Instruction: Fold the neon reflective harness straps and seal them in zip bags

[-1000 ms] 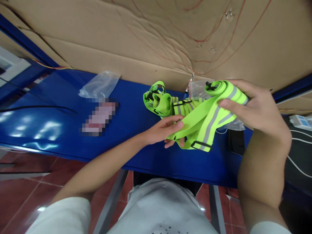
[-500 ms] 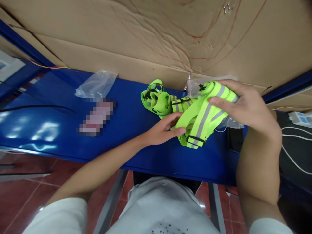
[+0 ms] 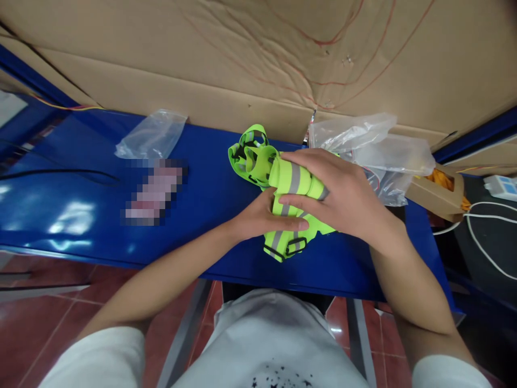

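Note:
A neon-yellow reflective strap (image 3: 297,177) with grey stripes is partly rolled and folded over above the blue table. My right hand (image 3: 343,191) is closed round the rolled part from the right, thumb in front. Lower down, my left hand (image 3: 260,215) pinches the folded lengths, its thumb across their front; its other fingers are mostly hidden behind the strap. Black buckles (image 3: 297,246) show at the bottom fold. Just behind and to the left, a looped bundle of similar yellow strap (image 3: 252,156) lies on the table.
Clear plastic bags (image 3: 353,132) lie at the back right, beside an open cardboard box (image 3: 436,191) with orange material inside. Another plastic bag (image 3: 153,134) and a blurred-out flat object (image 3: 153,194) are on the left. A cardboard panel (image 3: 202,70) rises behind the blue table (image 3: 205,202).
My right hand has moved left and slightly down with the rolled strap, bringing it over my left hand. The bags and box at the right are now uncovered.

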A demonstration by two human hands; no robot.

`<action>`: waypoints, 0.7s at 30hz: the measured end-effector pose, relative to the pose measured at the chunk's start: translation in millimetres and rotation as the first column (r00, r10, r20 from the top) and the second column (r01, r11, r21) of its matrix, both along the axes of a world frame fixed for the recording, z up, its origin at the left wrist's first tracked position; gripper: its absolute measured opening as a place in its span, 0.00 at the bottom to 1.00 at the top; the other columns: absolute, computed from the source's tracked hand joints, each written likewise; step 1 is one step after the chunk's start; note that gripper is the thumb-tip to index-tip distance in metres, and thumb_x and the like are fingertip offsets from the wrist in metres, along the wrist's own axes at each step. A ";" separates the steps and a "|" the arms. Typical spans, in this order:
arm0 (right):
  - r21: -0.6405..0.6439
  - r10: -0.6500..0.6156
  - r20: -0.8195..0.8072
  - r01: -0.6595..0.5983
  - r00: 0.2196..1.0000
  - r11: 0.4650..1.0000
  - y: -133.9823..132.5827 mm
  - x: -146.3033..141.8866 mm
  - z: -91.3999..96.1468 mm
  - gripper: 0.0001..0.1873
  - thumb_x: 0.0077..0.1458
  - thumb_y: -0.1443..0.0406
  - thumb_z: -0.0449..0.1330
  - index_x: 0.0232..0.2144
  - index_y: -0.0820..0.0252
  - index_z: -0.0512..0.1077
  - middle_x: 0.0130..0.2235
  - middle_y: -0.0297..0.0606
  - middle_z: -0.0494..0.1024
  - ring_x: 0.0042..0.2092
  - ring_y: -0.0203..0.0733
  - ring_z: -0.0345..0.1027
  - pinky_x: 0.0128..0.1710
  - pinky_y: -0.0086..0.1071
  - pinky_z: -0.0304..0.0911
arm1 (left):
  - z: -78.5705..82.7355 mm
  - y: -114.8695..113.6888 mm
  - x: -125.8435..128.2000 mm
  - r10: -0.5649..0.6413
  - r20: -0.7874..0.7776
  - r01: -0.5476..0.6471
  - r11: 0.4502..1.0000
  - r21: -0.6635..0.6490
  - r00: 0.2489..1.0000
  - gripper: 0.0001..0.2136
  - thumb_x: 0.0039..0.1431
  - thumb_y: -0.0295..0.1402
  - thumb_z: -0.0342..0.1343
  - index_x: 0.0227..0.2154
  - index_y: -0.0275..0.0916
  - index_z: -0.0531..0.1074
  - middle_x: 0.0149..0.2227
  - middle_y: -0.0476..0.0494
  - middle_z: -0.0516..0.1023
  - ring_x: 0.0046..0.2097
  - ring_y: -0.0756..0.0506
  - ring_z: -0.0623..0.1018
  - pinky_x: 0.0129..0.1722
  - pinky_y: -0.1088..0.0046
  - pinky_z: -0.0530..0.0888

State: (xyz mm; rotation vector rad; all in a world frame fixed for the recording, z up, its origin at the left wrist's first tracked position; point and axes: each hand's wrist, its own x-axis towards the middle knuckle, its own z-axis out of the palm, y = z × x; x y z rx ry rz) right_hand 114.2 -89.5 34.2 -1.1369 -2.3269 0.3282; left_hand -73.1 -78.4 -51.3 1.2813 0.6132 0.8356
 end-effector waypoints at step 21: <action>-0.369 -0.206 -0.203 0.120 0.957 0.922 6.4 -4.3 -0.4 0.21 0.61 0.48 0.65 0.27 0.59 0.76 0.27 0.33 0.76 0.30 0.37 0.67 0.31 0.32 0.59 | 6.5 8.3 -8.1 -0.422 0.007 0.405 0.866 -0.293 0.907 0.17 0.47 0.33 0.77 0.39 0.34 0.81 0.35 0.44 0.85 0.37 0.47 0.84 0.41 0.73 0.82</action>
